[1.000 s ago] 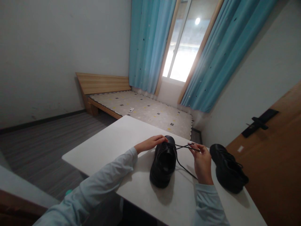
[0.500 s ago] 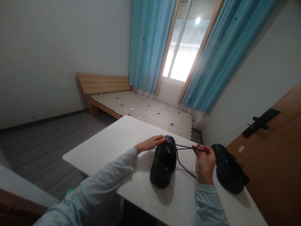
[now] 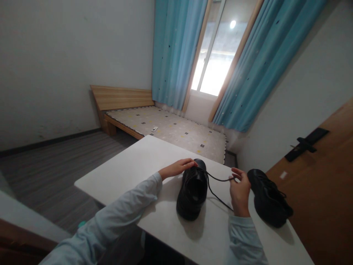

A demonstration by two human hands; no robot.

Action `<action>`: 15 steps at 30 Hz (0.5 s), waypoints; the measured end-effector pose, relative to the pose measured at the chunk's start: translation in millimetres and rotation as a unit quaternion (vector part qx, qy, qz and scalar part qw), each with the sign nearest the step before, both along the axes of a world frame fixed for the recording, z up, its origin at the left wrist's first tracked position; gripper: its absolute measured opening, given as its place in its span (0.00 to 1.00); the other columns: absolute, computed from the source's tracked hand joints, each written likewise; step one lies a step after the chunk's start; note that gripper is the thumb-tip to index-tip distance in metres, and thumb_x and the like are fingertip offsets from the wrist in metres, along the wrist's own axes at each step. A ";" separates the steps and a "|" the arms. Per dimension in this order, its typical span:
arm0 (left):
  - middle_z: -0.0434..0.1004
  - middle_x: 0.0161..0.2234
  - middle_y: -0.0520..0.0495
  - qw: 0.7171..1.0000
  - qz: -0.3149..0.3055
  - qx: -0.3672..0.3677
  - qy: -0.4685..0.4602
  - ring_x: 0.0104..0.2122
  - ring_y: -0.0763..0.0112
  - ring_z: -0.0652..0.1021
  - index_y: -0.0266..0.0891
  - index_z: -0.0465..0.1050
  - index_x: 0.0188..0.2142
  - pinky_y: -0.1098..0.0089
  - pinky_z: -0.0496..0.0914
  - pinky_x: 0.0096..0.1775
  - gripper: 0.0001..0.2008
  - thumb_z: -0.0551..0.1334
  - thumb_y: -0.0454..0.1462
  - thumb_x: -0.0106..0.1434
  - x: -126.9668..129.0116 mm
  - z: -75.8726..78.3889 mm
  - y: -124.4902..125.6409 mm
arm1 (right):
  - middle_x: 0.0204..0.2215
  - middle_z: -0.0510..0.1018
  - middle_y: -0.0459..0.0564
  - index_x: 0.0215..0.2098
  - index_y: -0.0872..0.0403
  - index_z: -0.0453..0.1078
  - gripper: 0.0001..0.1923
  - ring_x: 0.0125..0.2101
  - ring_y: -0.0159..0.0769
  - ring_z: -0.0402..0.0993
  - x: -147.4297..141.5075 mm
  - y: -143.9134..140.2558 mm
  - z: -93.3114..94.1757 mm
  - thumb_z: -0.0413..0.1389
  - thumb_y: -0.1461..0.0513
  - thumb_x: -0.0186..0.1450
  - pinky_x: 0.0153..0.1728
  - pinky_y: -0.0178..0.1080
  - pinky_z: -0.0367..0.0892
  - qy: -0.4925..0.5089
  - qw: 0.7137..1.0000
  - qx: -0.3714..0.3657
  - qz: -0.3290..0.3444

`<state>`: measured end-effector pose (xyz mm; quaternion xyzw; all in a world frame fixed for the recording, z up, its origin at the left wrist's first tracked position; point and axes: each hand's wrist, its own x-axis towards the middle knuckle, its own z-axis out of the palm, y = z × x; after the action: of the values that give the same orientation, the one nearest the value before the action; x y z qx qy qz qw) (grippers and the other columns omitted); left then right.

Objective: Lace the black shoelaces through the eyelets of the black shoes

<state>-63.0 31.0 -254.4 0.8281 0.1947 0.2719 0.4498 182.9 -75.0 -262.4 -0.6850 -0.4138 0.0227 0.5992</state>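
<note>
A black lace-up shoe stands on the white table with its toe pointing away from me. My left hand grips it at the left of the toe, fingers close to the lacing; the fingertips are partly hard to make out. From the shoe a dark shoelace runs slack to my right hand, which pinches it between thumb and fingers. Another stretch of lace hangs from the shoe's right side and passes behind my right wrist. Just right of that hand rests a second black shoe, laces on it.
The white table has its far edge by a bed, where a small white remote-like object lies. Blue curtains frame the window. A wooden door with a black handle is at right.
The lace between shoe and right hand was taut in two strands and now sags as one visible strand. My right hand's fingers have loosened somewhat and shifted slightly. My left hand has stayed put.
</note>
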 end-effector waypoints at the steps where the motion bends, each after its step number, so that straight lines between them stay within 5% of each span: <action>1: 0.72 0.47 0.46 1.000 0.000 0.000 0.000 0.49 0.68 0.70 0.37 0.69 0.47 0.70 0.60 0.54 0.22 0.47 0.49 0.67 0.0 -0.1 0.1 | 0.41 0.74 0.57 0.42 0.57 0.68 0.20 0.41 0.45 0.71 0.4 1.1 -2.7 0.51 0.64 0.50 0.42 0.47 0.66 -0.023 0.999 -0.025 0.013; 4: 0.72 0.47 0.46 1.000 0.002 0.002 0.000 0.49 0.68 0.70 0.37 0.69 0.47 0.70 0.60 0.54 0.23 0.46 0.49 0.67 0.2 -0.3 0.5 | 0.45 0.73 0.58 0.46 0.58 0.68 0.29 0.48 0.48 0.67 -1.3 4.3 -9.6 0.47 0.67 0.45 0.50 0.49 0.61 -0.075 0.994 -0.057 0.046; 8: 0.73 0.46 0.46 1.000 0.005 0.004 -0.012 0.48 0.68 0.71 0.37 0.70 0.46 0.69 0.61 0.53 0.22 0.46 0.49 0.67 0.9 -1.2 1.0 | 0.45 0.73 0.57 0.45 0.57 0.69 0.26 0.50 0.47 0.66 -11.7 5.1 -8.5 0.46 0.67 0.47 0.55 0.51 0.55 -0.113 0.990 -0.052 0.062; 11: 0.73 0.46 0.45 0.999 0.013 0.002 -0.031 0.47 0.67 0.72 0.37 0.70 0.45 0.67 0.62 0.52 0.20 0.49 0.48 0.66 1.3 -2.3 0.8 | 0.46 0.73 0.58 0.45 0.57 0.68 0.20 0.50 0.47 0.66 -23.6 3.6 -2.2 0.49 0.60 0.56 0.55 0.52 0.56 -0.109 0.987 -0.053 0.102; 15: 0.74 0.45 0.44 0.998 0.042 -0.013 -0.035 0.46 0.66 0.73 0.37 0.70 0.43 0.66 0.66 0.48 0.17 0.58 0.46 0.61 0.8 -4.9 1.0 | 0.52 0.71 0.58 0.50 0.55 0.66 0.25 0.54 0.47 0.63 -37.6 1.5 1.9 0.53 0.50 0.59 0.56 0.52 0.54 -0.084 0.972 -0.072 0.208</action>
<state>-62.1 32.0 -259.3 0.8033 0.2168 0.3164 0.4556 145.4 -73.4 -260.6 -0.6250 -0.5931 0.1191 0.4934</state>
